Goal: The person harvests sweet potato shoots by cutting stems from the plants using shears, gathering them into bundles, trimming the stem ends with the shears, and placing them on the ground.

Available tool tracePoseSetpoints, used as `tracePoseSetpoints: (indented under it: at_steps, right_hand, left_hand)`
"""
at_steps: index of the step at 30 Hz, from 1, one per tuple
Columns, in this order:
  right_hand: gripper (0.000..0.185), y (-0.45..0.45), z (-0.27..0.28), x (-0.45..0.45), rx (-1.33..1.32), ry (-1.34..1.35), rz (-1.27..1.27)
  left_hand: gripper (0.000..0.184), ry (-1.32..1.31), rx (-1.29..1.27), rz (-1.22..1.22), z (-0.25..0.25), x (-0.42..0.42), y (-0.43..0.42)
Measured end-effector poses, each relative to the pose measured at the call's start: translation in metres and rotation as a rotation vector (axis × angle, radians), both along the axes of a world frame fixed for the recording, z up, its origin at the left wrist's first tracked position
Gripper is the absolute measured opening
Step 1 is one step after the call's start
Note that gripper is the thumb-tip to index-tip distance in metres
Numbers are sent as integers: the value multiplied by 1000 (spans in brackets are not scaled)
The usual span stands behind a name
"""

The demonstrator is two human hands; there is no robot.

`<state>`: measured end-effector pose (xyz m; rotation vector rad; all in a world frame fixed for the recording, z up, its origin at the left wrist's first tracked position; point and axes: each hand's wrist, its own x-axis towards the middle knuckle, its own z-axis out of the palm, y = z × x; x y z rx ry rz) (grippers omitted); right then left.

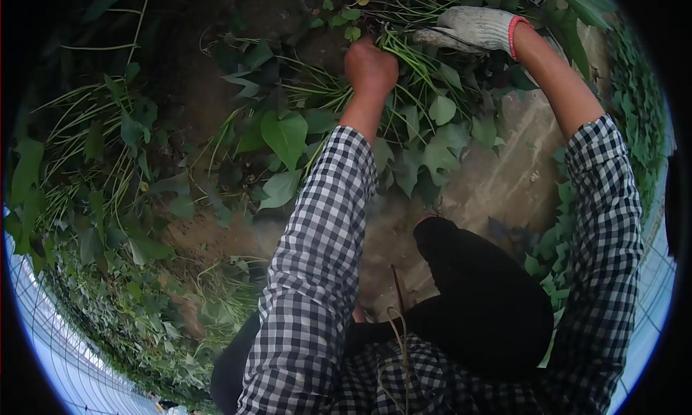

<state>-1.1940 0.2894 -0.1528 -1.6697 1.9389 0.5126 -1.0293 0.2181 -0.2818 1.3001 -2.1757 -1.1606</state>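
Observation:
My bare left hand [370,67] is closed in a fist around a bunch of green stems [407,58] that fan out to its right. They look like sweet potato vines, with long stalks and heart-shaped or lobed leaves [285,139]. To the right, my right hand [472,30] wears a white knitted glove with a red cuff. Its fingers point left and look closed among the vines, with a thin dark stem crossing them. The glove partly hides what lies in its grip. Leaves hang below both hands.
More vines [94,148] spread over brown soil [209,227] on the left. A pale, soil-streaked strip [512,155] lies at the right, bordered by leaves [638,126]. My bent, dark-clothed leg [483,292] is below. A thin cord [404,336] hangs at my waist.

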Motion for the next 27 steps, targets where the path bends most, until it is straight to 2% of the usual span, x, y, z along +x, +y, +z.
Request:
tracePoseSetpoints:
  at_steps: [3,7,13,16,22,24,27]
  right_hand:
    - [42,-4,2,3,11,1,-21]
    - [40,-5,-15,-7,-102,-49,31]
    - [41,-15,-25,-10,-62,-51,70]
    - [45,-20,-26,-6,-42,-43,60]
    - [58,-13,-22,-2,-173,-19,74]
    - [58,-15,-25,-5,-177,4,112]
    - [59,-13,-33,-7,-230,31,117]
  left_hand:
    - [20,-17,17,35,2,-2,-4]
    - [17,-31,16,82,-3,-2,-6]
    - [16,-15,66,146,-10,-1,-6]
    - [16,-24,85,144,-10,2,-7]
    - [15,11,82,147,-16,3,-3]
    - [13,-15,85,149,-16,7,-6]
    - [10,82,77,168,-27,10,-7]
